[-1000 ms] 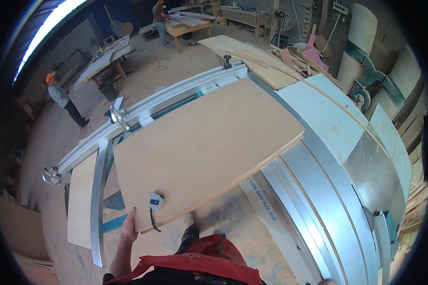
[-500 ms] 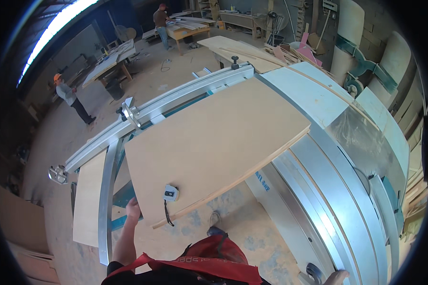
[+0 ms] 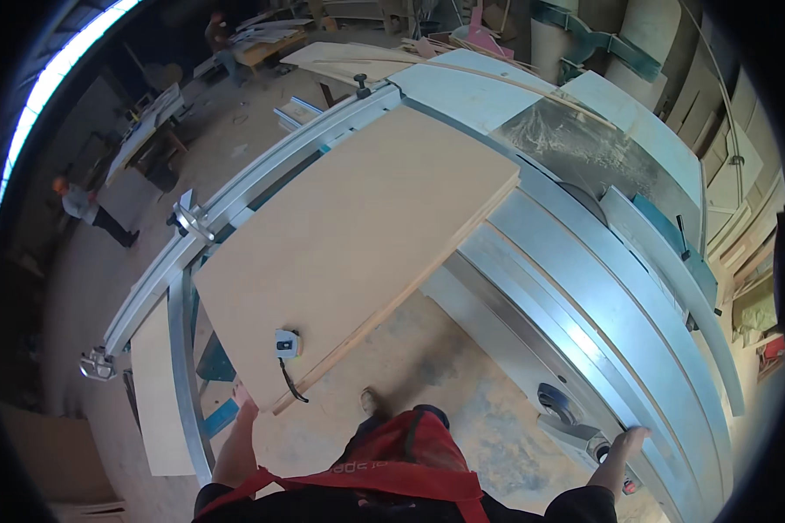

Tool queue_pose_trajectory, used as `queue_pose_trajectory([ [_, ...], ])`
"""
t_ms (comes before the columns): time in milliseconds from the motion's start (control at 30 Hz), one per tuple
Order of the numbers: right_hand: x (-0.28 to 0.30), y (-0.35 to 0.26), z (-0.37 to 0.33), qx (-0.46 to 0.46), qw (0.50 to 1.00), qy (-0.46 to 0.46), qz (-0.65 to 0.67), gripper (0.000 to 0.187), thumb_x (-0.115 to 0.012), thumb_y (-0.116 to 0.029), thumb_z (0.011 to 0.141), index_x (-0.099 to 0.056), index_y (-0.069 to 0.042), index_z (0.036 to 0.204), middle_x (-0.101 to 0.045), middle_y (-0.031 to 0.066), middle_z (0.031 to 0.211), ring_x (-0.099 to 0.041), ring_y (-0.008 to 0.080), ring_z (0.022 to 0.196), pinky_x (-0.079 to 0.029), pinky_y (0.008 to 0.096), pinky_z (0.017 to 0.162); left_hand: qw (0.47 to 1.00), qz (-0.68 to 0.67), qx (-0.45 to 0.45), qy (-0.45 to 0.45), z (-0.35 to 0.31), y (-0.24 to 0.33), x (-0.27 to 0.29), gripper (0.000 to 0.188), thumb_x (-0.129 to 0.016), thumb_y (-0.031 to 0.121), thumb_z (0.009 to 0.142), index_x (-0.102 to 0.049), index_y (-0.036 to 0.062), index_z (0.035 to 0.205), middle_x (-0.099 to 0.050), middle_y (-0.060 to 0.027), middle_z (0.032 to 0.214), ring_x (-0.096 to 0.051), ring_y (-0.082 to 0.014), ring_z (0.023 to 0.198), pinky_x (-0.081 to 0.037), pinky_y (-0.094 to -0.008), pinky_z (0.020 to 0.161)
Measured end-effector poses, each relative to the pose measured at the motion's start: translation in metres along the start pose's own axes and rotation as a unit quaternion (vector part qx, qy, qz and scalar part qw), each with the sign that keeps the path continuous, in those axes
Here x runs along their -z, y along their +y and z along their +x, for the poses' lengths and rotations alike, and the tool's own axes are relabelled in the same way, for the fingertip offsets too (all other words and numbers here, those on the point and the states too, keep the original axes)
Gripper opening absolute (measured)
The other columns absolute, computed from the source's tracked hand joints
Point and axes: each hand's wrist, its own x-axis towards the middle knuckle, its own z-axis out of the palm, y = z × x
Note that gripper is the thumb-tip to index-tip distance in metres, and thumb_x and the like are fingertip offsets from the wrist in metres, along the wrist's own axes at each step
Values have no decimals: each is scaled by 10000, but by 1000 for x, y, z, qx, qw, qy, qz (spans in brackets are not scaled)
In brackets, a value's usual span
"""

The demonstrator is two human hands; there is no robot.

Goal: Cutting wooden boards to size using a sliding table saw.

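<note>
A large tan board (image 3: 358,235), seemingly stacked of more than one sheet, lies on a panel saw's sliding frame. My left hand (image 3: 244,403) is closed at the board's near left edge, its fingertips partly hidden. A grey tape measure (image 3: 287,343) with a black strap rests on the board near that corner. To the right, my right hand (image 3: 634,438) is curled over the edge of the silver saw table (image 3: 576,322). Below that hand is a round dark handwheel or knob (image 3: 556,402) in the machine's side.
A metal fence rail (image 3: 262,179) with a clamp-like stop (image 3: 192,220) borders the board's far side. Beyond the table's slot shows a dark curved disc edge (image 3: 584,200), beside a long guide fence (image 3: 672,296). One person (image 3: 92,209) stands far left; another (image 3: 222,48) is at a back table.
The view has turned right, so the scene sits further left. My right hand and forearm have come further into view, higher up. The board's right corner appears nearer the curved disc.
</note>
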Motion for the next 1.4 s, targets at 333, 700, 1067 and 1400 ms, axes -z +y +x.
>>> queue_pose_trajectory([
  [333, 166, 9, 202, 0, 998, 25, 63, 918, -412, -658, 977, -609, 210, 1203, -652, 321, 1258, -611, 440, 1209, -435, 467, 1084, 994, 103, -18, 20, -294, 5, -5, 488, -593, 354, 927, -612, 95, 1341, -642, -115, 1270, -528, -300, 1284, -333, -520, 1121],
  [700, 385, 92, 478, 48, 988, -54, 134, 967, -418, -728, 951, -622, 179, 1219, -687, 276, 1225, -661, 404, 1115, -504, 456, 985, 991, 107, -78, 33, -660, 4, -39, 335, -596, 299, 897, -695, 72, 1123, -694, -144, 1149, -629, -324, 1151, -418, -510, 994],
  [1067, 467, 197, 394, 77, 815, -571, -63, 774, -497, -659, 990, -591, 76, 1213, -708, 130, 909, -706, 238, 771, -589, 351, 729, 995, 67, -61, 43, -916, -19, -94, 241, -617, 303, 888, -736, 97, 929, -741, -135, 893, -709, -322, 885, -505, -440, 836],
  [1400, 524, 149, 396, 126, 611, -772, -121, 648, -428, -495, 1087, -562, 109, 1280, -714, 202, 1066, -732, 276, 942, -605, 394, 855, 992, 3, -47, 116, -1155, 1, -195, 221, -678, 303, 816, -736, 90, 817, -726, -124, 829, -696, -320, 819, -516, -441, 756],
])
